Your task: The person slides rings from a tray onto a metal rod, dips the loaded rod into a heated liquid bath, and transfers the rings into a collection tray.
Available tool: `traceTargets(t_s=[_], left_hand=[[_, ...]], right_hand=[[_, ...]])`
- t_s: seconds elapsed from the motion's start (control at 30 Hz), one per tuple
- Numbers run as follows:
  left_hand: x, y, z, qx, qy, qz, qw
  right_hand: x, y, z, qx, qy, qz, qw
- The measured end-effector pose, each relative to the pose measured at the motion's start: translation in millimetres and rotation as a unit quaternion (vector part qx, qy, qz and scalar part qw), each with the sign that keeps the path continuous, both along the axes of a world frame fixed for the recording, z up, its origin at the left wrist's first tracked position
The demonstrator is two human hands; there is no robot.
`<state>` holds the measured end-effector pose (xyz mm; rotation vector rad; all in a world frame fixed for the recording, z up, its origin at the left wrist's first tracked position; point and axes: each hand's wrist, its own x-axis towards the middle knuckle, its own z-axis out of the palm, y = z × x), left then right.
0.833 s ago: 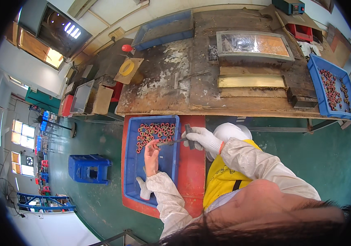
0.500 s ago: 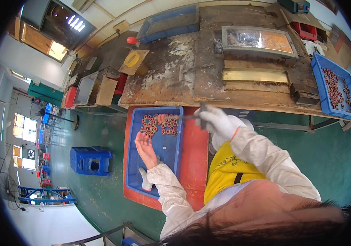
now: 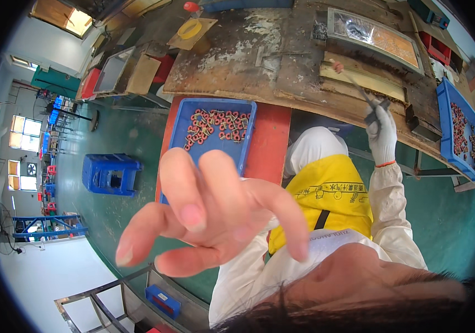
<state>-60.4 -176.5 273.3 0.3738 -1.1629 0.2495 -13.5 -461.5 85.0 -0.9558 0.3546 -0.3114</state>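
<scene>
Head view. Bare left hand: raised near the lens, fingers splayed, bent, free. White-gloved right hand: extended over the brown wooden bench, clenched around a slender dark-grey tool tipped with a small reddish piece.

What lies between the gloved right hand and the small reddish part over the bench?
In the head view, a hand tool's slim shaft spans it, from the gloved right hand to the small reddish part at the tip.

White glove, dark grey tool, reddish rings, blue tray.
</scene>
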Motion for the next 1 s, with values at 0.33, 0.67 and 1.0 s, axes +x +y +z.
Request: traceTargets(t_s=[0.33,0.67,1.0], left_hand=[[-6.2,-15.2,1.3,-0.006,-0.011,-0.042,0.999],[-8.5,-8.2,3.1,0.011,-0.007,-0.053,0.998],[-5.6,-2.7,-0.4,0.022,-0.009,-0.087,0.996]], right_hand=[[-3.2,-29.9,-25.5,0.028,0.002,-0.069,0.997],[-0.5,-23.1,-29.3,0.011,0.044,-0.085,0.995],[-1.2,-20.3,-32.5,-0.005,0.055,-0.086,0.995]])
